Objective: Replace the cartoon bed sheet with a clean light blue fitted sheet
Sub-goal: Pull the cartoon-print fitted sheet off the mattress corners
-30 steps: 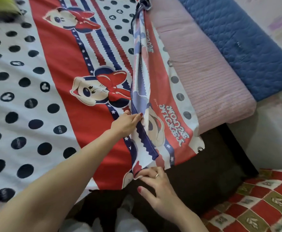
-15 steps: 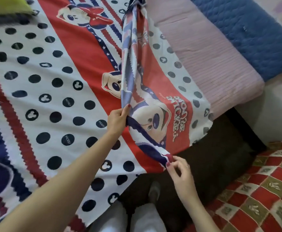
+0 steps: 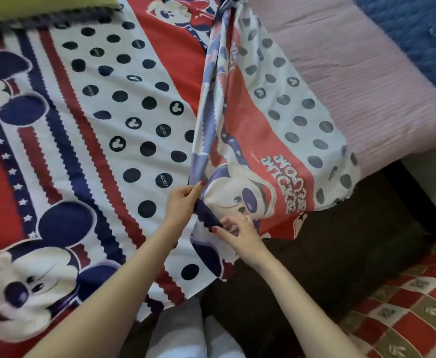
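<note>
Our right hand (image 3: 238, 235) pinches the folded edge of the cartoon bed sheet (image 3: 123, 120), its fingers curled on the dark blue hem. Just beyond and to the left, our left hand (image 3: 182, 202) grips the same gathered fold between thumb and fingers. From our fingers the fold rises away as a ridge. Beyond it to the right lies a pink mattress pad (image 3: 353, 81), then a blue quilted cover (image 3: 415, 29).
</note>
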